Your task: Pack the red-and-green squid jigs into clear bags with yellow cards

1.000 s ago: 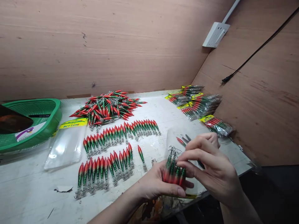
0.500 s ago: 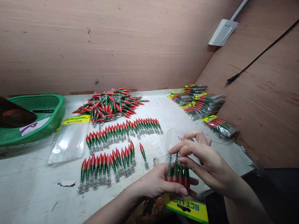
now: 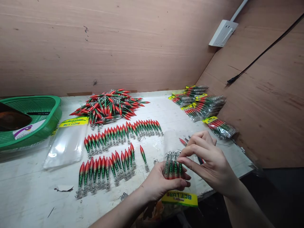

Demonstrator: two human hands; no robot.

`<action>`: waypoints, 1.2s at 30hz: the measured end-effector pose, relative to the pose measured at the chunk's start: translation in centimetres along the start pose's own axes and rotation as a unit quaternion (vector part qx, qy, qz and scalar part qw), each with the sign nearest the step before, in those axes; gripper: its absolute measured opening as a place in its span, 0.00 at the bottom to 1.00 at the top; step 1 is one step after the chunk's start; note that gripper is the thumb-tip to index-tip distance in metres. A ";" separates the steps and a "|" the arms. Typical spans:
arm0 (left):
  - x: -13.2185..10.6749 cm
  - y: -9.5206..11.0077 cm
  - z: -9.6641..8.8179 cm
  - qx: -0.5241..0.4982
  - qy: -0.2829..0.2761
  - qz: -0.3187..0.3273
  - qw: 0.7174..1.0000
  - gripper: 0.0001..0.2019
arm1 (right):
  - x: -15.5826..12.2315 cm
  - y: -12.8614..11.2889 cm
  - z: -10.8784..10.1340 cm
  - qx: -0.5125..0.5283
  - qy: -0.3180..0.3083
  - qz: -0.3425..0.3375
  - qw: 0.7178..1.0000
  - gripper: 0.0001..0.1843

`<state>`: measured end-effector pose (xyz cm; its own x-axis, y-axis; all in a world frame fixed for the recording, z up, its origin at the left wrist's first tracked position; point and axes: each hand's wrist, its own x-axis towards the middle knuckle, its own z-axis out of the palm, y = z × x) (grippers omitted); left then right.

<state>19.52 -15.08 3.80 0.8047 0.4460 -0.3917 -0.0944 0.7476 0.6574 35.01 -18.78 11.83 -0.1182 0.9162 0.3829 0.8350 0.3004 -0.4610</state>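
Observation:
My left hand (image 3: 163, 180) is wrapped round a row of several red and green fishing lures (image 3: 171, 169), hook ends up, thumb across their lower ends. My right hand (image 3: 204, 158) pinches with thumb and forefinger at the hook end of the rightmost lure. By my hands is a clear plastic bag (image 3: 169, 139) with its yellow printed header (image 3: 180, 199) upside down at the bottom. Whether the held lures are inside this bag or in front of it I cannot tell. Another red-tipped lure (image 3: 182, 141) lies partly hidden behind my right hand.
Two rows of lures (image 3: 103, 167) lie left of my hands, with a heaped pile of lures (image 3: 109, 106) behind. At left are flat clear bags (image 3: 66, 142) and a green basket (image 3: 55, 110). Filled lure packs (image 3: 219, 126) lie back right. A paper scrap (image 3: 64, 188) is near front left.
My hands and the held lures have shifted slightly left and up. The right fingers have closed in at the hook ends. The header has moved up and left.

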 end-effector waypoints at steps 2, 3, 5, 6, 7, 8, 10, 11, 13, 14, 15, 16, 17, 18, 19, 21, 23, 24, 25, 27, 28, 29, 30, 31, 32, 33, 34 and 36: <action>0.0 -0.1 -0.2 0.003 0.024 0.007 1.000 0.20 | -0.1 0.8 -0.1 0.055 0.042 0.001 0.998 0.07; 0.0 -0.1 -0.3 0.003 0.033 0.012 0.999 0.20 | -0.1 1.6 -0.1 0.081 0.087 0.009 0.993 0.08; -0.1 -0.2 -0.8 0.012 0.047 0.025 0.999 0.21 | -0.4 3.8 0.2 0.069 0.167 0.053 0.982 0.09; -0.2 -0.3 -1.1 0.022 0.054 0.032 0.998 0.20 | -0.7 5.1 0.6 0.031 0.177 0.088 0.980 0.09; -0.4 -0.3 -1.4 0.034 0.060 0.039 0.997 0.20 | -1.1 6.5 1.1 -0.023 0.161 0.123 0.979 0.09; -0.5 -0.3 -1.7 0.047 0.065 0.047 0.996 0.20 | -1.6 7.9 1.7 -0.066 0.110 0.151 0.980 0.10; -0.9 -0.2 -2.4 0.065 0.082 0.059 0.993 0.19 | -2.6 10.4 3.1 -0.093 0.049 0.177 0.979 0.11; -1.0 -0.1 -2.7 0.069 0.094 0.063 0.991 0.19 | -3.1 11.3 3.8 -0.101 0.034 0.186 0.977 0.11; -1.3 0.0 -3.2 0.068 0.117 0.058 0.989 0.20 | -3.7 12.7 4.9 -0.116 0.021 0.201 0.972 0.09; -1.4 0.0 -3.4 0.068 0.126 0.054 0.988 0.21 | -3.8 13.1 5.4 -0.123 0.013 0.208 0.970 0.08; -1.5 0.1 -3.4 0.067 0.131 0.049 0.988 0.21 | -3.7 13.3 5.8 -0.129 0.004 0.213 0.968 0.07; -1.6 0.1 -3.4 0.067 0.134 0.046 0.988 0.22 | -3.5 13.4 6.2 -0.133 -0.006 0.216 0.967 0.06; -1.6 0.0 -3.2 0.067 0.137 0.044 0.987 0.22 | -3.1 13.4 6.5 -0.136 -0.019 0.216 0.967 0.05; -1.6 0.0 -3.1 0.067 0.139 0.043 0.987 0.22 | -2.7 13.3 6.8 -0.140 -0.032 0.215 0.966 0.05; -1.6 -0.1 -2.9 0.065 0.141 0.044 0.987 0.22 | -2.3 13.2 7.2 -0.146 -0.045 0.214 0.965 0.06; -1.6 -0.1 -2.5 0.060 0.144 0.043 0.987 0.23 | -1.6 12.7 7.6 -0.164 -0.066 0.215 0.961 0.08; -1.6 -0.1 -2.4 0.054 0.147 0.041 0.987 0.23 | -1.5 12.3 7.8 -0.188 -0.074 0.218 0.955 0.09; -1.6 0.0 -2.4 0.052 0.148 0.039 0.987 0.23 | -1.8 12.1 7.7 -0.200 -0.074 0.220 0.952 0.09; -1.7 0.0 -2.5 0.050 0.147 0.035 0.987 0.23 | -2.2 12.0 7.5 -0.210 -0.073 0.221 0.950 0.09; -1.8 0.1 -2.8 0.044 0.149 0.032 0.987 0.23 | -3.3 11.9 6.9 -0.227 -0.069 0.225 0.945 0.07; -1.8 0.2 -2.9 0.041 0.152 0.032 0.987 0.23 | -4.0 11.9 6.5 -0.233 -0.066 0.227 0.943 0.07; -1.8 0.3 -3.0 0.038 0.157 0.034 0.986 0.23 | -4.7 11.9 6.2 -0.237 -0.063 0.229 0.942 0.06; -1.9 0.3 -3.0 0.035 0.163 0.035 0.985 0.23 | -5.4 11.9 5.9 -0.240 -0.060 0.230 0.941 0.05; -1.9 0.3 -3.0 0.033 0.169 0.036 0.984 0.23 | -6.0 11.9 5.8 -0.241 -0.055 0.231 0.941 0.04; -1.8 0.4 -2.9 0.032 0.172 0.035 0.984 0.23 | -6.4 11.9 5.8 -0.240 -0.051 0.230 0.942 0.04; -1.8 0.4 -2.8 0.033 0.172 0.033 0.984 0.23 | -6.8 11.8 5.9 -0.235 -0.046 0.227 0.944 0.05; -1.8 0.4 -2.7 0.033 0.170 0.032 0.984 0.23 | -7.1 11.7 6.1 -0.227 -0.042 0.222 0.947 0.06; -1.7 0.3 -2.5 0.034 0.166 0.030 0.985 0.23 | -7.3 11.5 6.4 -0.201 -0.039 0.208 0.957 0.06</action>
<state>16.67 -14.38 3.01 0.5621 0.6324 -0.5331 -0.0871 0.6862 0.7222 41.98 -20.30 -1.37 0.2418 0.9561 0.1655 0.9560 -0.2055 -0.2095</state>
